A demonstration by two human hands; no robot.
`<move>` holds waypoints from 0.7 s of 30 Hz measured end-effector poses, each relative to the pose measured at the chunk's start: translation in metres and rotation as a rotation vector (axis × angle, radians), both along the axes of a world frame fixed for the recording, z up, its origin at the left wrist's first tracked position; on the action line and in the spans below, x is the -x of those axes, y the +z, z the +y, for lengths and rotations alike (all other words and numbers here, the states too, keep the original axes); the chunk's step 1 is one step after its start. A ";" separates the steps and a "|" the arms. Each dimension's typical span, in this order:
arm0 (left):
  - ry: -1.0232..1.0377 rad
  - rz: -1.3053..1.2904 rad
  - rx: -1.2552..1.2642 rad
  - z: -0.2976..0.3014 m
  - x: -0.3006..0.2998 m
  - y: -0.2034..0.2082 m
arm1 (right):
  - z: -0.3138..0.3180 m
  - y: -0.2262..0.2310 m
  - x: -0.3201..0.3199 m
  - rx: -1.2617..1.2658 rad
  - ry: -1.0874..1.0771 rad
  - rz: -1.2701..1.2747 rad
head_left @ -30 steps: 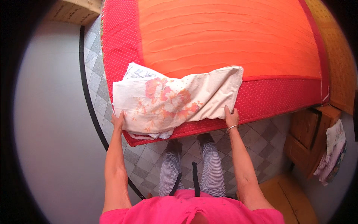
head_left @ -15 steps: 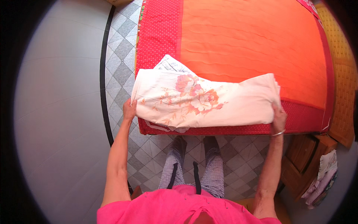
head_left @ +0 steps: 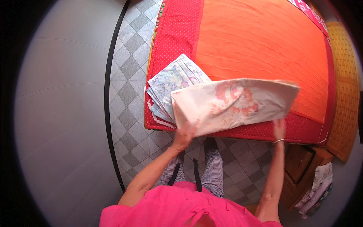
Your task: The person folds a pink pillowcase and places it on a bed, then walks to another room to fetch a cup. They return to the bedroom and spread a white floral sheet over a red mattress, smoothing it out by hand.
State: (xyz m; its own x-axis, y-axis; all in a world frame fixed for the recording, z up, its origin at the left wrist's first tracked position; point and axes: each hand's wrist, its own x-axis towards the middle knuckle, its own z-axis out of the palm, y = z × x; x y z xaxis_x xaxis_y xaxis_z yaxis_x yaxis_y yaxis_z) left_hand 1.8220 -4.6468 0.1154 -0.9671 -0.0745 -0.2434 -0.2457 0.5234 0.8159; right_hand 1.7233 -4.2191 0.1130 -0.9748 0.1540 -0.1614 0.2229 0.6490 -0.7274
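A folded cream sheet [head_left: 242,104] with pink-orange flowers spans the near edge of the bed [head_left: 261,45], tilted with its right side lifted a little. My left hand [head_left: 184,137], smeared by motion, is at the sheet's lower left edge with fingers against the cloth. My right hand [head_left: 279,129] grips the lower right edge, its fingertips partly behind the fabric; a pale bangle circles that wrist. Beside the sheet, on the bed's near left corner, lies a folded blue-and-white floral cloth [head_left: 166,83], partly covered by the sheet.
A red dotted border [head_left: 176,32] frames the bed's orange cover. A wooden cabinet [head_left: 302,166] with cloths [head_left: 317,189] hanging on it stands at the right, below a yellow woven panel [head_left: 342,83]. Grey tiled floor [head_left: 130,90] runs along the left wall.
The sheet has shifted right and turned, uncovering more of the blue floral cloth. My left hand has moved right and nearer me, from the sheet's left end to its lower edge.
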 end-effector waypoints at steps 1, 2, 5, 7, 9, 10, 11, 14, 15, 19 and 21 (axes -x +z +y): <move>-0.160 0.065 -0.022 0.014 -0.001 -0.003 | -0.040 -0.007 -0.017 0.248 -0.098 -0.309; -0.336 0.074 -0.002 0.029 0.002 -0.003 | -0.075 -0.015 -0.036 0.492 -0.203 -0.619; -0.658 0.332 -0.021 0.063 0.002 -0.003 | -0.179 0.013 -0.042 0.859 -0.155 -0.910; -0.767 0.418 0.040 0.077 -0.001 0.004 | -0.200 -0.005 -0.053 0.593 0.163 -0.659; -0.843 0.487 0.103 0.085 -0.010 -0.006 | -0.206 -0.014 -0.065 0.249 0.333 -0.513; -0.957 0.364 0.128 0.083 -0.020 -0.011 | -0.217 0.002 -0.061 0.075 0.378 -0.514; -1.040 0.302 0.147 0.083 -0.018 -0.006 | -0.224 0.012 -0.059 -0.101 0.414 -0.508; -1.151 0.224 0.146 0.084 -0.019 -0.003 | -0.237 0.016 -0.061 -0.314 0.376 -0.308; -1.098 0.270 0.105 0.085 -0.026 -0.012 | -0.242 0.018 -0.060 -0.385 0.366 -0.202; -0.864 0.203 -0.142 0.096 -0.040 -0.014 | -0.267 0.016 -0.043 -0.330 0.388 -0.024; -0.847 0.107 -0.155 0.103 -0.051 -0.023 | -0.285 0.014 -0.034 -0.206 0.448 0.007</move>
